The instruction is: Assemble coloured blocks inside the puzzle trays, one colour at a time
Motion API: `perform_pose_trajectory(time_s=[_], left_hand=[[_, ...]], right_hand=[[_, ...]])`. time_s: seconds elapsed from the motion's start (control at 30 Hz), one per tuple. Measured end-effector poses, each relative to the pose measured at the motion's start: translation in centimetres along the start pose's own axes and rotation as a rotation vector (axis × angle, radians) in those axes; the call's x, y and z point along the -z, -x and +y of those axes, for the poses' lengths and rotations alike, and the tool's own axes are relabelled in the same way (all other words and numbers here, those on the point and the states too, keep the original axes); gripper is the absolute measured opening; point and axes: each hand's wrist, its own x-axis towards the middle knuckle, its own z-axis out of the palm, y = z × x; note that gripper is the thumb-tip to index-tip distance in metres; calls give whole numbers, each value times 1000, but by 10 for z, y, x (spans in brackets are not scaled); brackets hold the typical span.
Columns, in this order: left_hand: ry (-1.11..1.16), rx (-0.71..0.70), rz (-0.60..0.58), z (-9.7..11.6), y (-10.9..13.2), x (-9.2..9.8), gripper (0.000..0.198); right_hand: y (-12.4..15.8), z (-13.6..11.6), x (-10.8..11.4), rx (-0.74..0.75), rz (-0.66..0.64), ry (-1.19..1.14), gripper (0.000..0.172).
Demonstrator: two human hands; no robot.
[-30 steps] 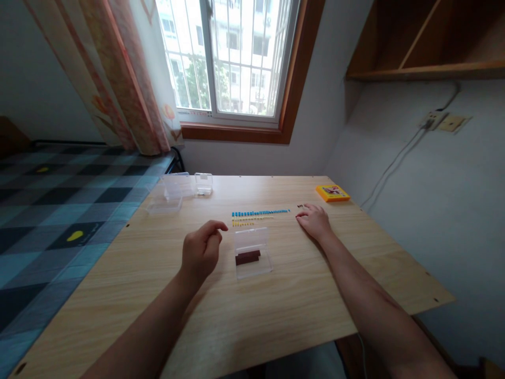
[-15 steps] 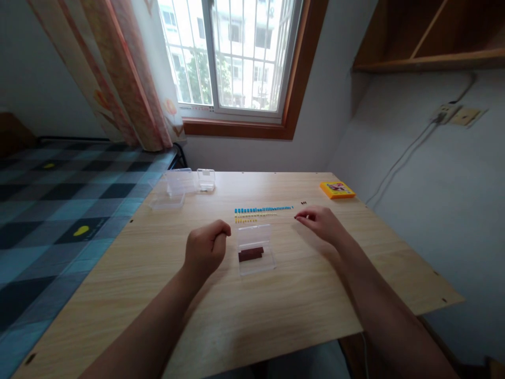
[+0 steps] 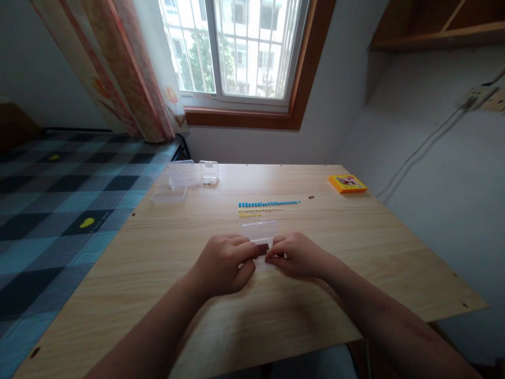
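An open clear plastic box (image 3: 259, 230) stands near the middle of the table, its lid raised at the back. Dark brown pieces (image 3: 262, 249) lie inside it, partly covered by my fingers. My left hand (image 3: 231, 263) is closed at the box's left side, fingertips against the brown pieces. At the right side, my right hand (image 3: 294, 254) pinches at the end of the brown pieces; whatever is between its fingertips is too small to make out. Behind the box run a row of small blue pieces (image 3: 268, 203) and rows of yellowish pieces (image 3: 250, 215).
Clear containers (image 3: 169, 195) and a small clear box (image 3: 209, 172) stand at the table's back left. A yellow-orange box (image 3: 347, 183) lies at the back right. Several tiny dark pieces (image 3: 311, 197) sit beyond the blue row. A checked bed (image 3: 79, 210) is on the left.
My right hand has moved left and nearer, from beside the rows to the clear box. My left hand has moved right onto the box. The view has shifted slightly.
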Motion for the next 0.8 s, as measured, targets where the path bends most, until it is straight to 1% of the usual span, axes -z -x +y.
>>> perform_pose_trajectory(time_s=[0.13,0.23,0.37,0.43,0.5,0.67,0.73,0.8], left_hand=[[-12,5,46,-2,-1,-3,23],[-22,30,82,-4,0,-5,20],[14,38,47,-6,1,-5,19],[49,32,-8,-6,1,-4,18],[65,42,-102,-5,0,-4,18],[43,136,-396,-3,-3,-5,18],[49,168,-473,-3,-4,-6,16],[60,187,-524,-4,-4,-6,13]], right_hand=[[0,0,-2,-16,-11,-5,14],[0,0,3,-15,-31,-16,15],[3,1,19,-8,-39,-37,20],[5,2,26,1,-41,-42,24],[6,5,28,5,-54,-32,26],[6,9,23,-4,-111,23,29],[5,8,20,1,-125,39,30],[5,6,19,1,-130,46,30]])
